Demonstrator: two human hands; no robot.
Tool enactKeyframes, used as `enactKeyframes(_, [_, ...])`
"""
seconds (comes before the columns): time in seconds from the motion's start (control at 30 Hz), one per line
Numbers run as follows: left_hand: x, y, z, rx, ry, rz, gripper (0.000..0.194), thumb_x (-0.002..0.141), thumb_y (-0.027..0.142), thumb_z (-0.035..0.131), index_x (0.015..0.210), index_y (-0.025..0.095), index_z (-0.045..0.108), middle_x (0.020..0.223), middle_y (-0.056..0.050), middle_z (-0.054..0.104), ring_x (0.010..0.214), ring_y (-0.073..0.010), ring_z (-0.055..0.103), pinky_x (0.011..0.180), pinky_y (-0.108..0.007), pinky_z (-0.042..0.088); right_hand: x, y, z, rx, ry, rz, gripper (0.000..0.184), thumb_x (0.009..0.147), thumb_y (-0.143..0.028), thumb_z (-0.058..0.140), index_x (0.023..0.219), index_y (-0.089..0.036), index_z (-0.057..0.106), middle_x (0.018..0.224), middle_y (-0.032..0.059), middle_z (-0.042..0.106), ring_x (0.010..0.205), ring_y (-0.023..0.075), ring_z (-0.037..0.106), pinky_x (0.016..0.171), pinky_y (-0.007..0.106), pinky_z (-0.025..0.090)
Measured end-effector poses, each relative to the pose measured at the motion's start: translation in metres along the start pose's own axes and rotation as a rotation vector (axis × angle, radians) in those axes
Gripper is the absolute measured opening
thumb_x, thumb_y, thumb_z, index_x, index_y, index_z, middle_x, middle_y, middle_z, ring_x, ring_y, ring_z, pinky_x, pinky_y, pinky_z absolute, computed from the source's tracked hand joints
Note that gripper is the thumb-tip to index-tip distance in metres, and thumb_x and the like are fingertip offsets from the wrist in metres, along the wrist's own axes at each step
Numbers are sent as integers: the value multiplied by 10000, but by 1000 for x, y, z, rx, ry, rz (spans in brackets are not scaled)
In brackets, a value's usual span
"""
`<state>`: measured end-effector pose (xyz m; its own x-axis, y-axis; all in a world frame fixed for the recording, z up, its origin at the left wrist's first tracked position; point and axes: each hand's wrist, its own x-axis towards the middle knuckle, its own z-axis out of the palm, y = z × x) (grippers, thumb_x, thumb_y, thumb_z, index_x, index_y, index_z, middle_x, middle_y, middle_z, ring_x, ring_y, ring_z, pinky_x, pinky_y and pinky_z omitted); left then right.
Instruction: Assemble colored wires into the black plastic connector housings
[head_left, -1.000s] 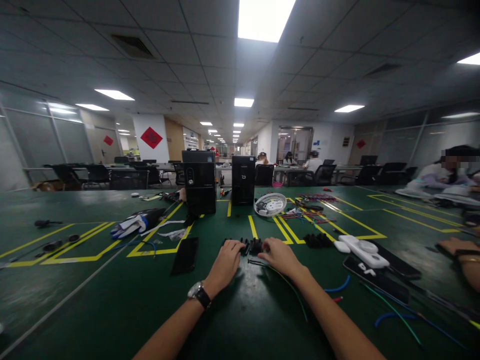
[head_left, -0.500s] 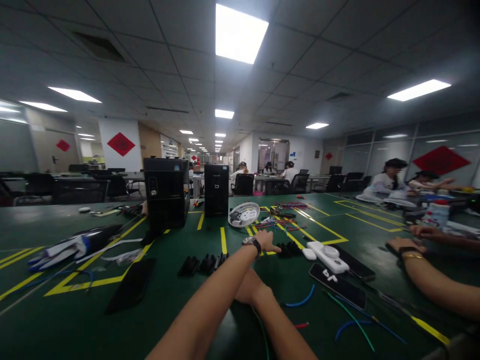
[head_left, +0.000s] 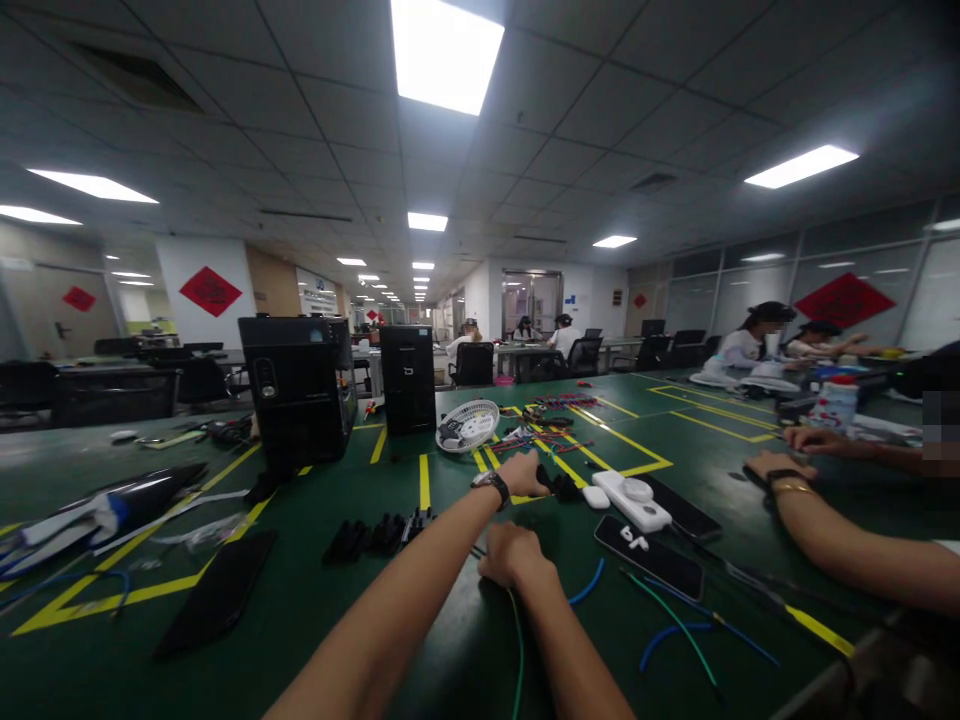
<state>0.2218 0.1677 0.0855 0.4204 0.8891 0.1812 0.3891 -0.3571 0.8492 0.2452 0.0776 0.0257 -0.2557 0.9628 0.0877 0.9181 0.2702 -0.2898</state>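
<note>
My left hand, with a watch on its wrist, reaches across in front of my right arm. Its fingers are closed around a small black part, mostly covered, beside a cluster of black parts. My right hand is closed low over the table, nearer to me and below my left wrist. A green wire runs out from under it towards the table's front edge. What its fingertips pinch is hidden. Several more black parts lie in a row to the left of my forearm.
Two black computer cases and a white basket stand at the back. To the right lie a white power bank, a phone and loose wires. A co-worker's forearm rests at far right.
The view has turned right. My left fingers have closed at the black parts, where one finger pointed before. My right hand has come out from beneath my left forearm, the green wire moving with it.
</note>
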Motion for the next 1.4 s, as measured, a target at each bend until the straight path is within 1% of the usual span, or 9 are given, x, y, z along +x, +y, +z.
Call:
enactKeyframes(0.1, [-39,14,-24,-70,37,73,518,506,224,816,948,186,550,833,-40,606,795,-213,603,689,-302,479,-18,10,-6,-94,13,35,237,746,-203,559,949,-128,655,963,209,678,908,332,654,735,423,490])
enactKeyframes(0.2, [-92,22,-57,-335,63,89,559,597,233,769,1073,183,481,817,-36,611,614,-131,578,537,-234,453,-38,30,-17,-161,46,25,252,826,-168,453,1018,-147,614,1026,181,660,980,310,622,804,439,450])
enactKeyframes(0.33, [-168,7,-104,-648,124,-15,618,607,170,777,1117,211,432,786,-31,633,508,-81,538,444,-170,381,-45,50,-41,-321,99,84,220,870,-166,410,978,-143,600,1005,175,658,995,310,599,810,431,415])
enactKeyframes(0.43, [-214,-17,-126,-813,198,-57,680,593,105,784,1138,228,396,979,-111,657,626,-127,627,504,-195,452,-28,26,-56,-284,213,82,236,904,-212,381,1009,-143,580,916,170,670,887,290,630,756,384,415])
enactKeyframes(0.57, [-251,-46,-138,-923,327,-129,793,590,76,787,1220,258,340,1118,-152,609,821,-221,685,723,-353,548,5,-50,-52,163,400,-133,254,916,-262,347,1018,-168,560,763,84,659,710,216,629,661,290,411])
enactKeyframes(0.67, [-261,-66,-137,-985,415,-139,869,603,51,775,1280,301,292,1123,-120,594,865,-233,686,823,-415,529,14,-102,-28,542,397,-299,280,917,-318,325,975,-183,563,649,18,605,605,178,583,598,257,404])
enactKeyframes(0.77, [-263,-82,-133,-1087,461,-133,755,695,128,731,1286,301,292,1103,-104,607,892,-225,680,862,-433,509,7,-126,1,735,277,-359,269,903,-360,366,901,-185,571,663,-1,584,577,147,535,554,230,387])
enactKeyframes(0.97, [-255,-92,-129,-1258,565,-164,221,891,301,479,1082,191,483,1014,-124,654,867,-218,670,792,-436,521,-13,-128,32,723,164,-349,311,910,-357,372,722,-186,552,591,-36,490,561,112,460,534,198,327])
enactKeyframes(1.4, [-257,-91,-136,-1311,594,-58,232,870,241,501,1091,167,512,1083,-143,647,930,-242,660,832,-413,500,-22,-141,40,651,122,-327,368,904,-363,402,627,-157,531,573,-28,485,552,108,424,524,224,251])
